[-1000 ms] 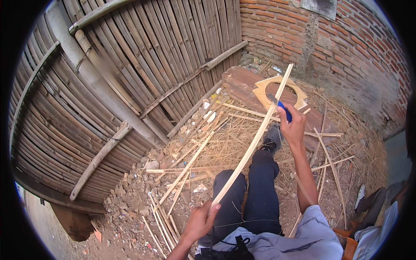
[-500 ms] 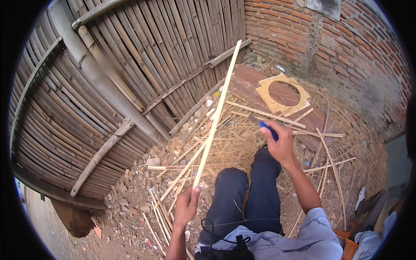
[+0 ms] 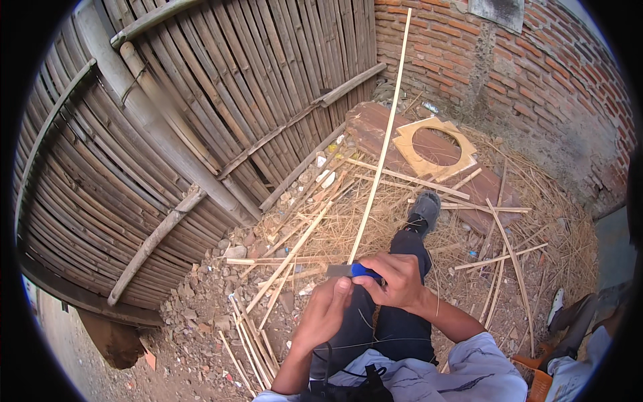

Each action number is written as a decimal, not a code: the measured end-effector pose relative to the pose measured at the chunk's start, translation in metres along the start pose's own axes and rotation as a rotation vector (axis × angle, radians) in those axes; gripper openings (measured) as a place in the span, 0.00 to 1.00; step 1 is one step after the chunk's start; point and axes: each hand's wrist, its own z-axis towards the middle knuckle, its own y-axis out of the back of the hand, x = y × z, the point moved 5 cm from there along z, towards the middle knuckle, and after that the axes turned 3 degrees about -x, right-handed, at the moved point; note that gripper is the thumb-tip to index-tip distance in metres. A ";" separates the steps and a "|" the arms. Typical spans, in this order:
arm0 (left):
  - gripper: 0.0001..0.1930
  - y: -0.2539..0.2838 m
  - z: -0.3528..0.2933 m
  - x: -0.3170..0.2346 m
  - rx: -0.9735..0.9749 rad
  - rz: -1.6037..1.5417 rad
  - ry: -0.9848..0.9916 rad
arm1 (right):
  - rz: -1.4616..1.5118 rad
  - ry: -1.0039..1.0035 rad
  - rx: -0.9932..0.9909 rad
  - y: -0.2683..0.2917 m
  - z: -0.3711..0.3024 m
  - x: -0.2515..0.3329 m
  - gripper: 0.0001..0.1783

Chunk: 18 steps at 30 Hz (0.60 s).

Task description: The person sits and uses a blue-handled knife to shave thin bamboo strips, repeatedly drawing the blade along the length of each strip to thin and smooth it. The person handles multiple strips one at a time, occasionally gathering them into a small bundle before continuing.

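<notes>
A long, pale bamboo strip [image 3: 380, 167] slants up and away from my lap toward the brick wall. Its near end is in my left hand [image 3: 321, 318], fingers closed and thumb up against the blade. My right hand [image 3: 398, 285] grips the blue handle of a knife [image 3: 364, 270]. The flat grey blade lies crosswise at the near end of the strip, above my left thumb. Both hands meet over my thighs, almost touching. Whether the blade's edge has entered the strip cannot be made out.
Several loose strips [image 3: 251, 342] lie at left on rubble. Ahead, shavings spread around a brown board [image 3: 372, 127] bearing a plate with a round hole [image 3: 407, 155]. A bamboo fence [image 3: 268, 67] and brick wall [image 3: 429, 33] enclose the corner. Another person's leg [image 3: 573, 325] shows at right.
My right hand has brought the knife back and left to the strip's near end. My left hand has shifted right, and the strip now stands farther right. My right foot has come into sight.
</notes>
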 end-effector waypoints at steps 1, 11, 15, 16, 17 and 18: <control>0.29 -0.001 0.000 -0.004 -0.009 0.026 -0.019 | 0.005 -0.004 -0.003 0.000 0.000 0.000 0.17; 0.23 -0.003 -0.002 -0.014 -0.080 0.271 -0.040 | -0.051 -0.028 0.042 0.003 0.002 -0.002 0.16; 0.19 0.000 -0.005 -0.013 -0.058 0.311 0.003 | -0.093 -0.013 0.064 0.003 0.000 -0.002 0.16; 0.19 0.001 -0.006 -0.010 -0.058 0.319 0.025 | -0.105 -0.009 0.069 0.002 0.000 -0.002 0.16; 0.20 0.002 -0.007 -0.008 -0.057 0.327 0.047 | -0.121 -0.004 0.050 0.003 0.000 -0.003 0.16; 0.20 0.003 -0.009 -0.008 -0.046 0.349 0.058 | -0.137 0.001 0.031 0.004 0.000 -0.004 0.16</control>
